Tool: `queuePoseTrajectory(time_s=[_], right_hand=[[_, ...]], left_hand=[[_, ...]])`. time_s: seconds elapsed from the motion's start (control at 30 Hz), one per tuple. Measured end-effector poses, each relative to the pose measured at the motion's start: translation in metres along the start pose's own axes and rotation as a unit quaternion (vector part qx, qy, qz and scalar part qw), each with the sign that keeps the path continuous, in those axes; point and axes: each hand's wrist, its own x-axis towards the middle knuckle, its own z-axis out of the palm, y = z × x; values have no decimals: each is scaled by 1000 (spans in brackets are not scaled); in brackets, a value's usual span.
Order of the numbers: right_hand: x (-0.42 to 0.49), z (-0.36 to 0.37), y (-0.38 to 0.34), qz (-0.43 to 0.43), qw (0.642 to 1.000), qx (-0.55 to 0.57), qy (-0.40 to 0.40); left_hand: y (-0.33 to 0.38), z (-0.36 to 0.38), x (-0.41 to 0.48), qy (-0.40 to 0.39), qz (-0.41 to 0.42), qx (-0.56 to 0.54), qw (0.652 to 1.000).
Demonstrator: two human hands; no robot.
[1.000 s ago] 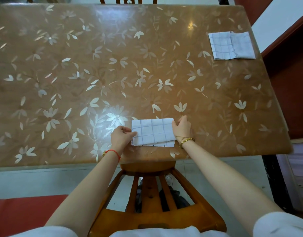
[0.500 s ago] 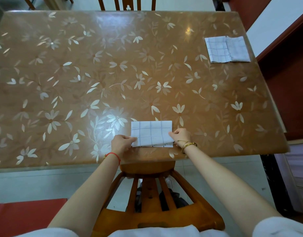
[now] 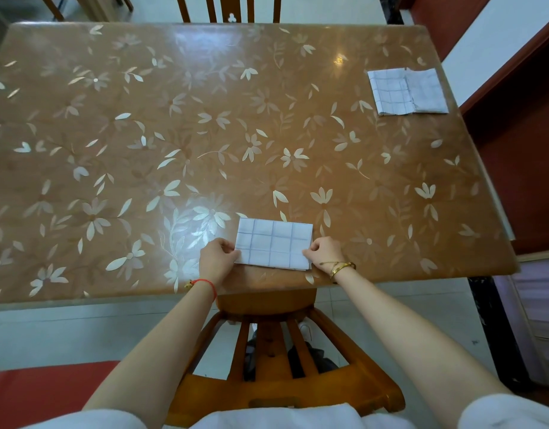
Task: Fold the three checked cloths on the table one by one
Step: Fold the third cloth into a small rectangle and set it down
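Checked cloth (image 3: 274, 244), folded, on table (image 3: 267, 119); left grip (image 3: 219, 258) and right grip (image 3: 325, 252) pinch its side edges.

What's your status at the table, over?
Both busy: left hand and right hand pinch the folded cloth at its near corners. It lies flat by the table edge. More checked cloth lies well apart, far right.

Left hand (image 3: 219, 260), right hand (image 3: 325, 252) pinch folded checked cloth (image 3: 274, 243) ends, table (image 3: 143, 150).
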Motion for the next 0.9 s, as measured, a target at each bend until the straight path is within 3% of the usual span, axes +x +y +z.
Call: queuePoseTrajectory(time_s=[0.33, 0.63, 0.7, 0.8, 0.9], right_hand=[[-3, 5, -4, 41, 996, 50, 62], [3, 3, -5, 26, 992, 74, 102], [3, 3, -7, -11, 990, 41, 136], [1, 2, -20, -150, 968, -70, 188], [2, 5, -38, -264, 938, -181, 129]], left_hand=[[2, 1, -3, 4, 23, 46, 999], [2, 6, -12, 6, 38, 21, 999], [1, 4, -11, 19, 57, 30, 998], [-2, 3, -5, 60, 152, 104, 981], [1, 3, 5, 62, 260, 207, 941]])
